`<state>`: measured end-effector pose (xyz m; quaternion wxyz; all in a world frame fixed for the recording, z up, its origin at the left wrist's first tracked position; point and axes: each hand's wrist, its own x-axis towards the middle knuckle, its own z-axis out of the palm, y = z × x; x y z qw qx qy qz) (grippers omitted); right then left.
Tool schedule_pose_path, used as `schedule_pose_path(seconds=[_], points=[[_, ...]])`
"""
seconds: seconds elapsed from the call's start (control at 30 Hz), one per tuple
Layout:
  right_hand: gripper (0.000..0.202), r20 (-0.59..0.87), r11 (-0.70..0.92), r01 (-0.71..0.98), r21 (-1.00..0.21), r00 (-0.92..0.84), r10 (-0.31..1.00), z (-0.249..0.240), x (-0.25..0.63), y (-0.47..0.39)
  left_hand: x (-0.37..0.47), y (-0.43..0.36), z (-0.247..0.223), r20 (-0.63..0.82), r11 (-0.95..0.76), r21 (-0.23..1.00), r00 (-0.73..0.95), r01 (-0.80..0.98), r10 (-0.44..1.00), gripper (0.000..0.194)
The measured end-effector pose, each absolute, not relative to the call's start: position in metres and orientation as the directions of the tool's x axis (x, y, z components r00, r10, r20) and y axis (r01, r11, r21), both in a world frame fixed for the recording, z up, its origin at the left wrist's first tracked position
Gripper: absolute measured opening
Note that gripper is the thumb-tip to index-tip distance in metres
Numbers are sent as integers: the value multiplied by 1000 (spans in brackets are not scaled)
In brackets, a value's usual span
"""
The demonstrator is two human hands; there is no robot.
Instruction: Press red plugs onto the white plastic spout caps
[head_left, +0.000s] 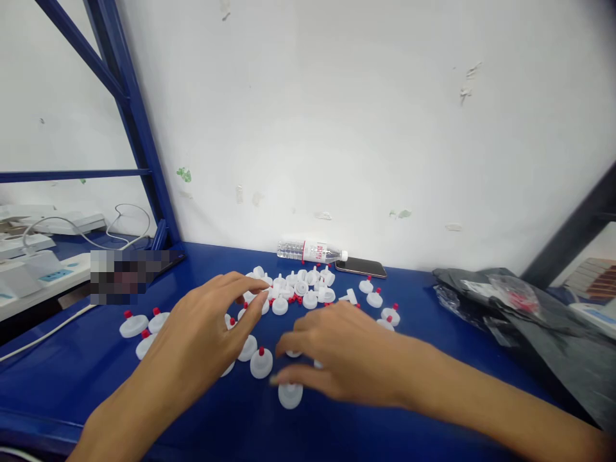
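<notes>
Left forearm (129, 391) and right forearm (462, 378) closest to camera, reaching in over the blue table (385, 436); left hand (212, 321) is at the near edge of the heap of white parts (301, 287), thumb and index tips almost meeting, so narrow grip; can't tell if a small piece sits between them; right hand (337, 350) is blurred, wide grip, thumb across the nearest white disc (290, 398); contact unclear, disc's top hidden.

Finished-looking discs with red tips stand around the hands: one between them (261, 364), a group at left (133, 326), a group at right (375, 298); loose red bits (291, 299) lie among the heap; bottle (312, 250) on its side behind, phone (360, 267) beside it.

My read: small-part handling, left at the pick stage, right placing or releasing a disc; next move calls for a fine left pinch, and right fingers kept clear of neighbouring discs.
</notes>
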<state>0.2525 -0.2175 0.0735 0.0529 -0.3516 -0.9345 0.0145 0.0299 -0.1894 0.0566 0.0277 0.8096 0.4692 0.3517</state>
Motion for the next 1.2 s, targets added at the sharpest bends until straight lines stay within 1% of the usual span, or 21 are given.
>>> schedule_pose_path(seconds=[0.07, 0.13, 0.17, 0.23, 0.37, 0.47, 0.6, 0.7, 0.8, 0.83, 0.87, 0.93, 1.0, 1.1, 1.13, 1.2], points=[[35, 144, 677, 733, -66, -665, 733, 83, 261, -205, 28, -189, 56, 547, -557, 369, 311, 744, 777, 28], [29, 205, 575, 818, -31, -558, 804, 84, 276, -186, 26, -188, 58, 549, -548, 356, 305, 757, 778, 28], [26, 213, 515, 856, -33, -498, 841, 81, 285, -175, 25, -187, 60, 549, -540, 349, 300, 766, 780, 28], [26, 213, 469, 882, -49, -450, 867, 73, 302, -155, 25, -184, 64, 544, -530, 337, 299, 778, 784, 30], [36, 155, 459, 882, -104, -442, 884, 58, 321, -132, 25, -176, 72, 536, -516, 348, 286, 782, 795, 36], [41, 135, 463, 876, -135, -446, 885, 52, 321, -129, 25, -171, 74, 559, -543, 327, 305, 773, 771, 37], [34, 161, 472, 866, -167, -448, 879, 49, 320, -128, 23, -171, 77, 599, -585, 315, 322, 747, 733, 34], [32, 207, 488, 841, -234, -447, 870, 56, 323, -129, 23, -175, 79, 604, -587, 329, 313, 739, 733, 34], [37, 266, 514, 791, -332, -444, 855, 72, 320, -137, 29, -178, 77, 608, -589, 335, 309, 735, 731, 35], [38, 286, 527, 753, -393, -445, 849, 78, 316, -142, 32, -179, 76, 611, -592, 342, 306, 730, 730, 36], [38, 302, 540, 697, -472, -448, 842, 84, 312, -148, 35, -179, 74, 610, -595, 350, 306, 724, 731, 39], [36, 319, 546, 533, -646, -461, 828, 93, 300, -162, 43, -180, 69, 600, -609, 363, 323, 705, 732, 47], [34, 314, 517, 372, -771, -485, 817, 99, 288, -177, 50, -181, 64, 581, -637, 370, 367, 676, 726, 47], [30, 293, 475, 266, -839, -516, 805, 103, 275, -193, 55, -185, 61, 606, -698, 391, 403, 599, 686, 28], [28, 291, 467, 245, -850, -520, 803, 104, 273, -196, 55, -187, 62, 622, -712, 405, 398, 573, 674, 24], [24, 309, 470, 209, -858, -520, 796, 104, 271, -200, 55, -190, 65, 633, -720, 450, 380, 529, 675, 22]])
